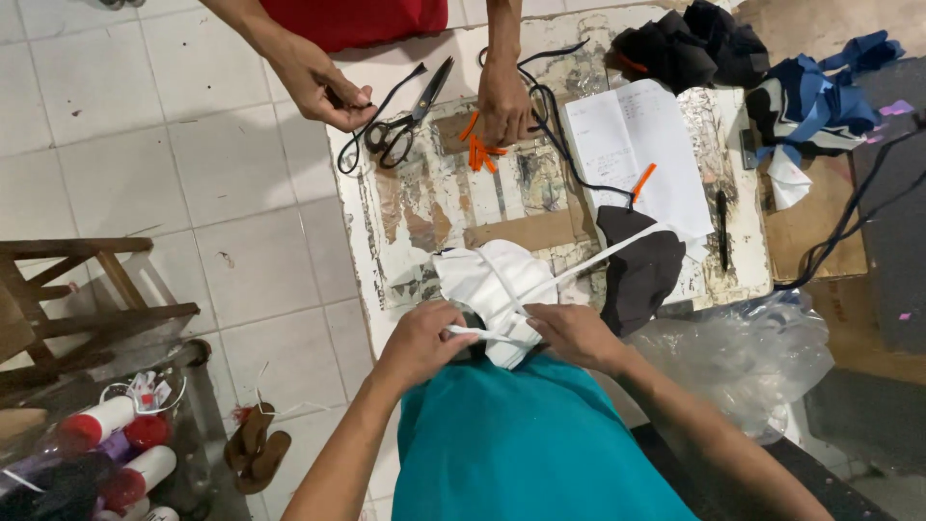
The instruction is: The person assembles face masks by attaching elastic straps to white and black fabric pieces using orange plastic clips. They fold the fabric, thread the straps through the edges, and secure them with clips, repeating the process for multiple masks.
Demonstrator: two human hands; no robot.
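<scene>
My left hand and my right hand meet at the near edge of a worn white table. Both pinch a narrow white strap laid over a bundle of white fabric. The strap runs on up and right past a piece of black fabric. Across the table, another person's two hands hold a black cord; one rests by several orange pieces.
Large black scissors lie at the far left of the table. A white sheet of paper with a black pen lies right. Dark fabric scraps, blue cloth, a clear plastic bag, a wooden stool, sandals.
</scene>
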